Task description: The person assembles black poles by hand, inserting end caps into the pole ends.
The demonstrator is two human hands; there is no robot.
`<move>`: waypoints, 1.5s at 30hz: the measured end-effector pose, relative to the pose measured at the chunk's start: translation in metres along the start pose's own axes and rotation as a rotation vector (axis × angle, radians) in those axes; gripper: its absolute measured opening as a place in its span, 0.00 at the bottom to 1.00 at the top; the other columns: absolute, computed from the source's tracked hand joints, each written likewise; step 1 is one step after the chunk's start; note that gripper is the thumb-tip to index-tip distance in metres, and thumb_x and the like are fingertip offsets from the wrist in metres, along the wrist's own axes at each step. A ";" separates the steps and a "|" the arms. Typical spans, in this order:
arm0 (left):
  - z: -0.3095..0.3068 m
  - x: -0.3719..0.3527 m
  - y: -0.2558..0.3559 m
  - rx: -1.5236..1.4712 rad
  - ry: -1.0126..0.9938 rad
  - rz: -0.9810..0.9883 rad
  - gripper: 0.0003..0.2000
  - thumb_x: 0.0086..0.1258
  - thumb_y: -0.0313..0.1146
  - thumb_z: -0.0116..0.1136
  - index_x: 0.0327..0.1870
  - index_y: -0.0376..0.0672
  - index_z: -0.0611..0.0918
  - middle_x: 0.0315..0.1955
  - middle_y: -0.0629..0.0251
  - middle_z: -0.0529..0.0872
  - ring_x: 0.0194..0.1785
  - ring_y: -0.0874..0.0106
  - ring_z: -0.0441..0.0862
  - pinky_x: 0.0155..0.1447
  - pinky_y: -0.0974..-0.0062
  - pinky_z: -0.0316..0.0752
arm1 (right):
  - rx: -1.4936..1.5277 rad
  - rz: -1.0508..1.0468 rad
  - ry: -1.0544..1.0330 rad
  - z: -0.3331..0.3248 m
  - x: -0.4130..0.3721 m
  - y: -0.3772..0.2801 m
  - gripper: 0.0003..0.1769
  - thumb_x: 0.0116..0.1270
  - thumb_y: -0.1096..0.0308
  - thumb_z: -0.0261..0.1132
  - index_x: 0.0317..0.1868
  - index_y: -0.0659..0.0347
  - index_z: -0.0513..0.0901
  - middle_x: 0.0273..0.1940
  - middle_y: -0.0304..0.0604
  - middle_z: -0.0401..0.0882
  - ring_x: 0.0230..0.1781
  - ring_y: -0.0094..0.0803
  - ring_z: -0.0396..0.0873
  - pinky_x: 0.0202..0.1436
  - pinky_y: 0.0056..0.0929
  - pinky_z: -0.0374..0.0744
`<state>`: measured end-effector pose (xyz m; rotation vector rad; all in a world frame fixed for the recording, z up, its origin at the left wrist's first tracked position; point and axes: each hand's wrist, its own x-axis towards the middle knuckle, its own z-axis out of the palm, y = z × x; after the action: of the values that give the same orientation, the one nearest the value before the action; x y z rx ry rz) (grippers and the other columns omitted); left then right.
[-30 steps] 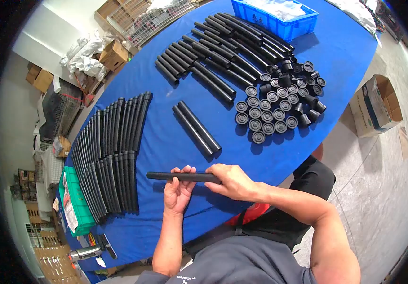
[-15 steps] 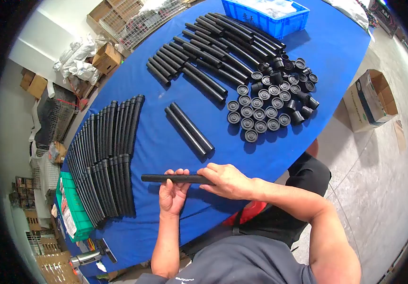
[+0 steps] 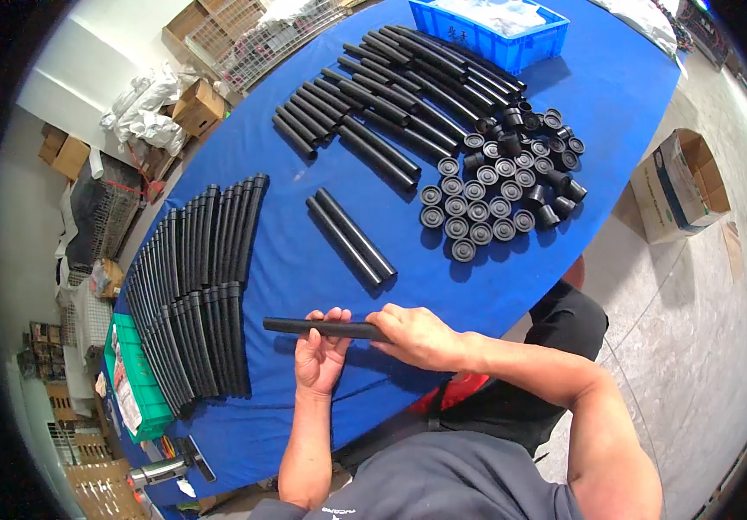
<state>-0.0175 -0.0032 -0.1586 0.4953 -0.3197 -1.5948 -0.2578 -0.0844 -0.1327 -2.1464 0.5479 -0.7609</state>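
Observation:
A black tube point(image 3: 291, 326) lies almost level across both hands, above the near side of the blue cloth. My left hand point(image 3: 321, 351) holds it near the middle, thumb on the near side and fingers behind. My right hand point(image 3: 417, 335) is wrapped round the tube's right end and hides it, so I cannot see whether a cap is on it. Just beyond the hands, two loose black tubes point(image 3: 352, 238) lie side by side. Round black caps point(image 3: 477, 210) are grouped to the right of these.
Capped tubes point(image 3: 191, 295) lie in two rows at left. More plain tubes point(image 3: 391, 87) are spread at the back, near a blue crate point(image 3: 490, 35). A green crate point(image 3: 135, 381) stands at the left edge. A cardboard box point(image 3: 681, 186) sits on the floor at right.
The whole view has shifted very slightly. Both hands keep their hold on the tube, whose left end now sits a little higher relative to its right end.

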 end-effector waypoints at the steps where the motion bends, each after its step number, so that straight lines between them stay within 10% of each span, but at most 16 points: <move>1: 0.002 0.000 0.000 0.010 0.019 0.004 0.13 0.79 0.28 0.58 0.61 0.38 0.77 0.64 0.47 0.81 0.73 0.50 0.74 0.76 0.46 0.73 | -0.023 -0.026 0.017 0.000 0.001 0.001 0.19 0.70 0.64 0.69 0.53 0.65 0.73 0.41 0.54 0.79 0.39 0.54 0.82 0.39 0.50 0.81; 9: -0.004 -0.001 0.000 0.020 0.009 0.012 0.14 0.76 0.27 0.62 0.60 0.41 0.77 0.63 0.48 0.82 0.74 0.50 0.74 0.76 0.45 0.73 | 0.518 0.546 -0.183 -0.025 0.013 -0.014 0.23 0.71 0.55 0.70 0.53 0.67 0.82 0.28 0.49 0.84 0.28 0.35 0.86 0.34 0.32 0.83; 16: -0.004 0.000 -0.001 0.043 0.028 0.014 0.15 0.76 0.26 0.63 0.60 0.42 0.77 0.63 0.48 0.82 0.73 0.50 0.74 0.75 0.45 0.73 | 0.152 0.092 0.029 -0.009 0.006 -0.002 0.17 0.69 0.62 0.70 0.50 0.65 0.79 0.38 0.55 0.83 0.40 0.54 0.85 0.44 0.50 0.83; 31: -0.006 -0.003 -0.002 0.009 -0.006 0.016 0.16 0.76 0.29 0.62 0.62 0.42 0.77 0.63 0.50 0.82 0.72 0.51 0.75 0.76 0.47 0.73 | 0.031 0.011 0.040 -0.009 0.007 -0.007 0.20 0.68 0.60 0.72 0.53 0.65 0.80 0.36 0.54 0.82 0.37 0.53 0.85 0.40 0.45 0.84; 33: -0.003 -0.003 -0.003 0.049 -0.002 0.020 0.17 0.75 0.29 0.64 0.63 0.44 0.79 0.63 0.51 0.83 0.73 0.50 0.74 0.77 0.44 0.69 | 0.613 0.694 -0.262 -0.030 0.019 -0.025 0.24 0.66 0.57 0.75 0.53 0.68 0.84 0.33 0.54 0.86 0.35 0.49 0.88 0.40 0.36 0.84; 35: -0.002 -0.001 -0.003 0.081 0.004 0.009 0.17 0.75 0.30 0.64 0.62 0.44 0.80 0.64 0.51 0.82 0.74 0.49 0.73 0.78 0.43 0.67 | 0.616 0.731 -0.198 -0.026 0.018 -0.024 0.22 0.67 0.60 0.74 0.53 0.67 0.83 0.35 0.55 0.85 0.36 0.50 0.87 0.40 0.40 0.84; 37: 0.001 -0.001 -0.001 0.050 0.015 -0.023 0.17 0.75 0.31 0.65 0.63 0.45 0.79 0.64 0.51 0.82 0.75 0.49 0.72 0.78 0.43 0.67 | 0.060 0.081 0.057 -0.012 0.012 -0.013 0.19 0.67 0.64 0.73 0.53 0.65 0.82 0.37 0.54 0.84 0.38 0.50 0.85 0.38 0.41 0.83; 39: -0.002 -0.001 -0.002 0.025 -0.005 -0.019 0.16 0.76 0.31 0.64 0.62 0.47 0.79 0.65 0.50 0.81 0.75 0.50 0.72 0.78 0.43 0.67 | -0.114 0.012 0.058 -0.010 0.010 -0.013 0.18 0.65 0.68 0.73 0.52 0.65 0.82 0.38 0.54 0.84 0.38 0.49 0.85 0.38 0.41 0.82; 42: -0.001 0.000 -0.002 0.009 -0.028 -0.016 0.16 0.75 0.31 0.64 0.61 0.46 0.79 0.65 0.50 0.81 0.75 0.50 0.72 0.78 0.44 0.68 | 0.530 0.692 -0.193 -0.029 0.022 -0.028 0.18 0.65 0.66 0.75 0.50 0.67 0.85 0.35 0.54 0.85 0.34 0.41 0.87 0.37 0.35 0.81; 45: 0.002 0.001 -0.002 0.002 -0.022 -0.036 0.15 0.75 0.31 0.64 0.61 0.46 0.79 0.65 0.50 0.81 0.75 0.50 0.72 0.78 0.45 0.68 | 0.419 0.613 -0.122 -0.023 0.018 -0.024 0.18 0.64 0.66 0.76 0.50 0.66 0.85 0.35 0.54 0.85 0.34 0.44 0.86 0.38 0.37 0.81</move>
<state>-0.0200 -0.0041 -0.1579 0.4881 -0.3305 -1.6360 -0.2568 -0.0926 -0.0957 -1.5044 0.8420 -0.3557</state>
